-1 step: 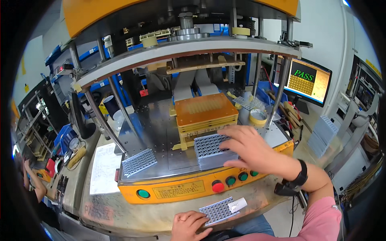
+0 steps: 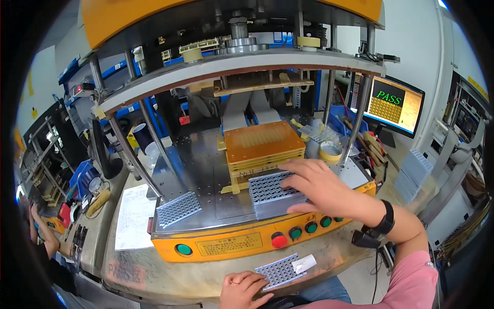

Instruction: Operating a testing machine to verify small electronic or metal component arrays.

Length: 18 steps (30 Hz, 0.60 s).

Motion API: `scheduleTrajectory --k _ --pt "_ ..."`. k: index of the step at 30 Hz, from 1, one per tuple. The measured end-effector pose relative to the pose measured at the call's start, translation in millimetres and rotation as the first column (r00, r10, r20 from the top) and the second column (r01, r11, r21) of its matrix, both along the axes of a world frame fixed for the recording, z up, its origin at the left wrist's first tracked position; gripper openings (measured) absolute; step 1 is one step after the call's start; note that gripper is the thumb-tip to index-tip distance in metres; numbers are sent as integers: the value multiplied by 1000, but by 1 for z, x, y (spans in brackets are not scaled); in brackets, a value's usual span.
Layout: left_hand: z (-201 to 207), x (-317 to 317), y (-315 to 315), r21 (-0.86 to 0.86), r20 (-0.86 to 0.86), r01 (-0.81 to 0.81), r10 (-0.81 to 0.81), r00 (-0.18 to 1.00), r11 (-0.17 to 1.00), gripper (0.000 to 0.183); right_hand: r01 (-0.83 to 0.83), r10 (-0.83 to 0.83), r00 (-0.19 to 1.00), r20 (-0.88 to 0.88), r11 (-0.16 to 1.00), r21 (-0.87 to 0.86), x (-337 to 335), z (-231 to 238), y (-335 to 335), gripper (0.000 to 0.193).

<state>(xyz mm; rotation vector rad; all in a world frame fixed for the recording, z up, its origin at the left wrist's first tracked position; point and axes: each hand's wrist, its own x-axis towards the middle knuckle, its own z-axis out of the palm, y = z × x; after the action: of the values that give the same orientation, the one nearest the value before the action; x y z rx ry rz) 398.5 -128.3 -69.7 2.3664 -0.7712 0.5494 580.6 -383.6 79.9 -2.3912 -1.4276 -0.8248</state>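
Note:
My left hand (image 2: 243,290), at the lower edge, grips the left end of a grey perforated panel (image 2: 282,274), fingers curled over it and thumb below. A small white label (image 2: 303,263) lies on that panel's right part. Over the press bed, my right hand (image 2: 324,188) spans the right end of a stack of similar grey perforated panels (image 2: 268,186); its fingers reach over the top and the thumb is at the near side. That stack stands near the bed's front edge. Farther left on the bed lies another perforated panel (image 2: 178,208), set at a slant.
An orange-topped fixture (image 2: 265,141) stands behind the stack, below the raised press plate (image 2: 236,77). Metal posts (image 2: 355,118) flank the bed. A red button (image 2: 279,240) and several green ones line the yellow front. A monitor (image 2: 388,105) and stacked panels (image 2: 413,175) are at right.

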Motion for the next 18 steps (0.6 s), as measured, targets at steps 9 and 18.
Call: scheduleTrajectory --k 9,18 --pt "-11 -2 -1 -32 6 -60 60 998 998 34 -5 -55 958 -281 978 -210 27 20 -4 49" --pt "-14 -2 -2 -75 44 -124 127 991 989 30 -120 28 933 -359 964 -237 45 26 0 54"
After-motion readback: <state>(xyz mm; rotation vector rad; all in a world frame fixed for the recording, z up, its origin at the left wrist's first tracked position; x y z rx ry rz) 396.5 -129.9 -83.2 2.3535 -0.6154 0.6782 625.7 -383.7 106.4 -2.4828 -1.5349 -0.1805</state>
